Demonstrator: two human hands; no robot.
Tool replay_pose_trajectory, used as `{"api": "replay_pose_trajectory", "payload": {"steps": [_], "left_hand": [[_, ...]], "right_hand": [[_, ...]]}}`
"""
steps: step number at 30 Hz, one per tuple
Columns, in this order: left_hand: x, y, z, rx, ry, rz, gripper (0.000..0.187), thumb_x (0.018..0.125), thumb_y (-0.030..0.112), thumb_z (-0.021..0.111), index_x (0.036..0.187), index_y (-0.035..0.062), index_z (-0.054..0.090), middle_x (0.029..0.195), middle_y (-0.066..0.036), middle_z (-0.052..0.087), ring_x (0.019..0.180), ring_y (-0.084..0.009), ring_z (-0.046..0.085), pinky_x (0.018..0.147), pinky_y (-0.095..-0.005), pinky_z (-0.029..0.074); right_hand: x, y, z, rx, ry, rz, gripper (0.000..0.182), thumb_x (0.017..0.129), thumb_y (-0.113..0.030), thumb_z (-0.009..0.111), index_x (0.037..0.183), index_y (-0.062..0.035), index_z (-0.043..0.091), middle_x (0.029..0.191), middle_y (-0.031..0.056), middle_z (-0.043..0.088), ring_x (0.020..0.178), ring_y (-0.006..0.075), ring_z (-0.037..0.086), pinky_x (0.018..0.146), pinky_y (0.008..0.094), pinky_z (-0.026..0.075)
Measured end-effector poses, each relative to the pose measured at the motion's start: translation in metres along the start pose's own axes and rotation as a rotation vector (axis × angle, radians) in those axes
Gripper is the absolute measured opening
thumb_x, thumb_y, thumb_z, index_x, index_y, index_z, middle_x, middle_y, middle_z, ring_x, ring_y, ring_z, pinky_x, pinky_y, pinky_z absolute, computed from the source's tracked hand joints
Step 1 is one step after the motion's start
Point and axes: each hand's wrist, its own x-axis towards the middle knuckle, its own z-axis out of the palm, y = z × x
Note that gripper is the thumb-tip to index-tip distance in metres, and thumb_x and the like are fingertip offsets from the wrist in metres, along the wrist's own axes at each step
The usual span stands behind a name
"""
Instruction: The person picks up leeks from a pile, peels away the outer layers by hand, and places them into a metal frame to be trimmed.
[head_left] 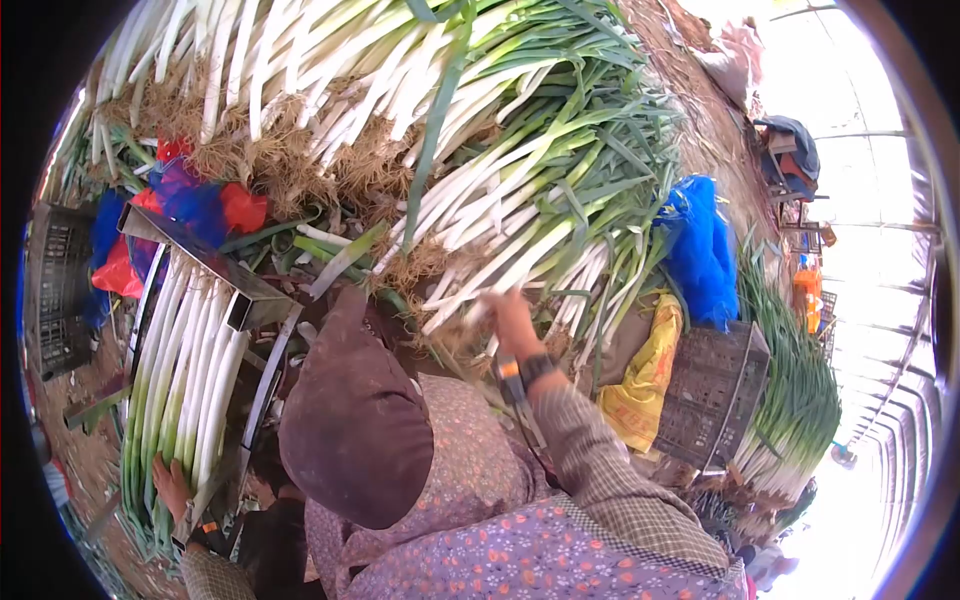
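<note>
My left hand point(173, 487) lies on a row of leeks point(185, 365) in a metal frame point(185, 240), at the lower left of the head view. Its fingers are stretched out over the pale green part of the stalks. In the middle, my right hand point(508, 322) is at the root ends of a big heap of leeks point(500, 225). Motion smears its fingers, so I cannot tell whether they grip a stalk. A small orange and grey device point(511, 375) and a dark band sit at my right wrist.
Blue netting point(700, 255) and a yellow bag point(648, 380) lie right of my right hand, beside a dark plastic crate point(712, 395). More leeks point(795, 400) are stacked beyond. Another crate point(65, 285) and red and blue netting point(190, 205) are on the left.
</note>
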Motion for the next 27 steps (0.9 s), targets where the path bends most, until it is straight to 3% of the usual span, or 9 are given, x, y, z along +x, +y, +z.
{"api": "replay_pose_trajectory", "payload": {"steps": [5, 9, 11, 13, 19, 20, 23, 25, 27], "left_hand": [[0.002, -0.015, 0.008, 0.073, 0.0, 0.069, 0.045, 0.09, 0.024, 0.047, 0.129, 0.001, 0.045, 0.126, -0.025, 0.048, 0.115, -0.0442, 0.044, 0.098, -0.0478, 0.035], [-0.003, 0.014, -0.01, -0.027, -0.028, -0.056, 0.046, 0.089, 0.025, 0.047, 0.129, 0.0025, 0.045, 0.124, -0.025, 0.049, 0.114, -0.0436, 0.045, 0.096, -0.0488, 0.036], [0.0, -0.004, 0.001, 0.083, -0.008, 0.039, 0.046, 0.089, 0.025, 0.047, 0.129, 0.0032, 0.046, 0.124, -0.024, 0.049, 0.114, -0.0435, 0.045, 0.096, -0.0488, 0.036], [-0.002, -0.003, 0.006, 0.096, 0.01, 0.045, 0.046, 0.089, 0.026, 0.046, 0.13, 0.0037, 0.046, 0.124, -0.024, 0.049, 0.114, -0.0434, 0.045, 0.096, -0.0488, 0.035], [-0.004, 0.02, -0.006, -0.007, 0.015, -0.081, 0.046, 0.089, 0.025, 0.046, 0.129, 0.0038, 0.046, 0.124, -0.024, 0.05, 0.114, -0.0432, 0.045, 0.097, -0.0482, 0.035], [-0.002, 0.008, 0.002, 0.053, 0.036, -0.006, 0.045, 0.089, 0.025, 0.046, 0.129, 0.0038, 0.046, 0.124, -0.024, 0.05, 0.114, -0.0431, 0.045, 0.097, -0.0482, 0.035], [0.0, -0.021, 0.015, 0.125, 0.066, 0.091, 0.045, 0.089, 0.025, 0.046, 0.129, 0.0038, 0.047, 0.123, -0.023, 0.05, 0.113, -0.0429, 0.046, 0.096, -0.0482, 0.036], [-0.002, 0.0, 0.007, -0.002, 0.065, -0.004, 0.045, 0.089, 0.025, 0.046, 0.129, 0.0038, 0.047, 0.123, -0.023, 0.05, 0.113, -0.0426, 0.047, 0.095, -0.0483, 0.037], [0.003, -0.006, 0.013, 0.015, 0.079, 0.011, 0.045, 0.089, 0.027, 0.048, 0.129, 0.0049, 0.047, 0.122, -0.023, 0.051, 0.111, -0.0427, 0.048, 0.094, -0.0485, 0.038]], "right_hand": [[0.024, 0.065, -0.024, 0.188, 0.068, 0.106, 0.022, 0.084, -0.012, 0.062, 0.103, -0.004, 0.054, 0.083, 0.0095, 0.061, 0.07, 0.019, 0.061, 0.058, 0.0328, 0.05], [0.045, 0.049, 0.002, -0.489, 0.282, -0.219, 0.041, 0.077, -0.014, 0.068, 0.112, 0.002, 0.053, 0.095, 0.0153, 0.065, 0.085, 0.0274, 0.064, 0.076, 0.0357, 0.052], [0.06, 0.048, 0.022, -0.484, 0.462, -0.459, 0.05, 0.071, -0.007, 0.071, 0.115, 0.0018, 0.052, 0.108, 0.0165, 0.063, 0.097, 0.0291, 0.061, 0.088, 0.0366, 0.048], [0.08, 0.046, 0.025, -0.404, 0.394, -0.355, 0.07, 0.066, -0.013, 0.078, 0.124, 0.0098, 0.045, 0.111, 0.0198, 0.063, 0.102, 0.033, 0.061, 0.092, 0.0365, 0.046], [0.107, 0.049, 0.021, -0.241, 0.361, -0.041, 0.039, 0.075, -0.009, 0.072, 0.108, 0.0059, 0.059, 0.099, 0.0147, 0.066, 0.087, 0.0268, 0.062, 0.077, 0.0366, 0.05], [0.094, 0.031, 0.03, -0.556, 0.437, 0.006, 0.028, 0.078, -0.011, 0.069, 0.102, 0.004, 0.065, 0.095, 0.016, 0.067, 0.083, 0.0263, 0.064, 0.074, 0.0361, 0.049], [0.097, 0.025, 0.028, -0.415, 0.286, -0.032, 0.027, 0.078, -0.01, 0.067, 0.104, -0.0015, 0.068, 0.099, 0.0155, 0.068, 0.087, 0.027, 0.065, 0.077, 0.0353, 0.05], [0.041, -0.007, 0.018, -1.138, 0.148, -0.601, 0.039, 0.07, -0.004, 0.067, 0.109, -0.011, 0.067, 0.102, 0.0127, 0.069, 0.097, 0.0267, 0.064, 0.088, 0.0353, 0.049], [0.02, -0.042, -0.017, -1.037, 0.017, -0.774, 0.029, 0.07, -0.002, 0.065, 0.096, -0.0147, 0.07, 0.1, 0.0143, 0.069, 0.093, 0.0256, 0.064, 0.087, 0.0381, 0.049]]}}
